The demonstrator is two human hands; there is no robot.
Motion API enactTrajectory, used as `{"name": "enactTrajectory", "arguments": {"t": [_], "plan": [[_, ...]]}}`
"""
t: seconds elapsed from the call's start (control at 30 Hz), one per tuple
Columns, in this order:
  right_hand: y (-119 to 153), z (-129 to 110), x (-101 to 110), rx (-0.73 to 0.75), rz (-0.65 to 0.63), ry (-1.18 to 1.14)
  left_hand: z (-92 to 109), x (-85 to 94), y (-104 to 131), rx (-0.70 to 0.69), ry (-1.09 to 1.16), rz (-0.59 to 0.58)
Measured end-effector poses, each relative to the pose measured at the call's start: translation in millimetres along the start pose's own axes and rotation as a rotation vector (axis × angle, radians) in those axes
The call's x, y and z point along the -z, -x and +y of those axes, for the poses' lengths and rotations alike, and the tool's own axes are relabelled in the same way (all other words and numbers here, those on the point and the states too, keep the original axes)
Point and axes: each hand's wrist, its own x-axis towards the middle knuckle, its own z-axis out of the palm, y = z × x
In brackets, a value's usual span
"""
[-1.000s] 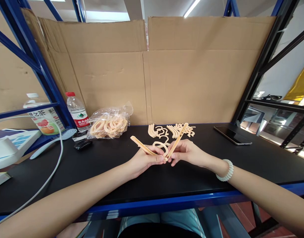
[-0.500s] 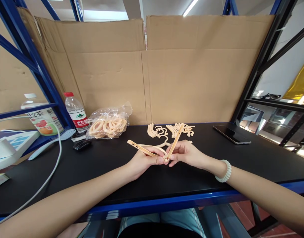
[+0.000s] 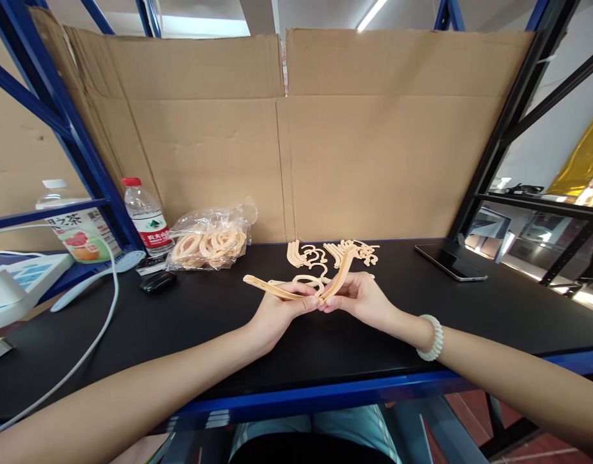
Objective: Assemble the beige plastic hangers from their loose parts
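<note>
My left hand is closed on a beige plastic hanger arm, which slants up to the left. A second hanger arm rises to the right, pinched in my right hand. The inner ends of both arms meet between my fingertips, where a curved beige piece shows; how they join is hidden by the fingers. Just behind my hands, a beige hanger with its hook lies on the table, partly covered by them. Beyond it are loose hooks and several slim curved hanger arms.
On the black table, a clear bag of beige parts stands back left beside a red-capped water bottle and a black object. A phone lies at right. A white cable crosses the left side. Cardboard walls the back.
Both hanger arms have been turned, showing more of their curved sides instead of the slotted or straight faces. My fingertips have moved slightly up and closer together at the joint.
</note>
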Motion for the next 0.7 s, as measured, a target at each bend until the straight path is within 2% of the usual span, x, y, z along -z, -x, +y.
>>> {"name": "enactTrajectory", "arguments": {"t": [0.27,0.47,0.57,0.7], "plan": [[-3.9,2.0,-3.8,0.006,0.056,0.063,2.6,-3.7,-0.3,0.085,0.095,0.106],[-8.0,6.7,0.8,-0.042,0.017,0.042,5.6,-6.0,-1.0,0.135,0.07,0.131],[-10.2,3.2,9.2,-0.034,-0.052,0.077,9.9,-6.2,0.1,0.181,0.058,0.144],[-12.7,-13.4,37.4,-0.01,-0.02,0.047,14.1,-2.3,0.2,0.228,0.056,0.207]]}}
